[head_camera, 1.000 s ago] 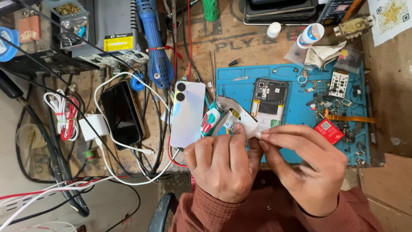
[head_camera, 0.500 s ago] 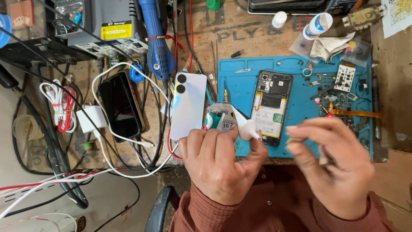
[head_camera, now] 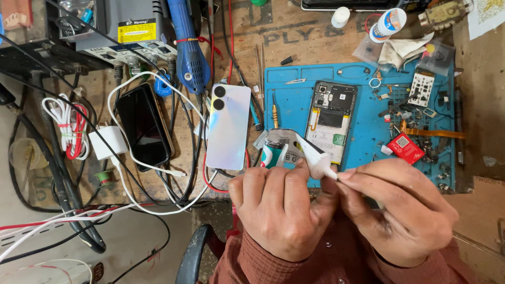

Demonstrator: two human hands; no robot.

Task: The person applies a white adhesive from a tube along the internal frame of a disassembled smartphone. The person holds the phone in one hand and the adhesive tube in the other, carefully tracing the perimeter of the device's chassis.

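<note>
Item, right hand [head_camera: 400,210]: half a second ago it hovered open and apart from the tube [head_camera: 294,150]; now you bring it back, thumb and forefinger pinched at the white nozzle tip, so work on the nozzle resumes. Item, left hand [head_camera: 284,210]: knuckles up, fingers curled shut around the crumpled tube, which sits between both hands, just short of the opened phone [head_camera: 331,121] on the blue mat [head_camera: 368,105].

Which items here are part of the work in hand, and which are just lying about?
In use: squeezed glue tube, held by the left hand; its nozzle tip, pinched by the right hand; opened phone on the blue mat.

Lying about: white phone back, black phone, charger, blue hot-air handle, red chip card.
</note>
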